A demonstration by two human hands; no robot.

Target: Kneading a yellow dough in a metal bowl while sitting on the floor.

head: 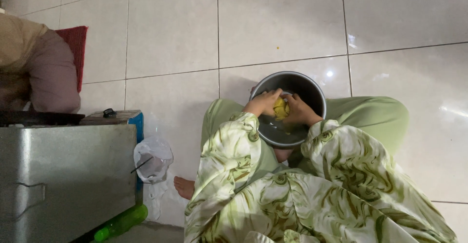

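Both hands are down in the metal bowl (307,84) on her lap, left hand (263,102) and right hand (300,111) closed around a yellow lump (281,108), probably dough. Clear plastic bag (152,159) hangs off the steel box (66,174); green bottle (122,222) mostly hidden underneath.

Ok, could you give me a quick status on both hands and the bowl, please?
Left hand and right hand both closed on yellow lump. Lump held inside metal bowl, bowl between the knees on tiled floor. Nothing in the way.
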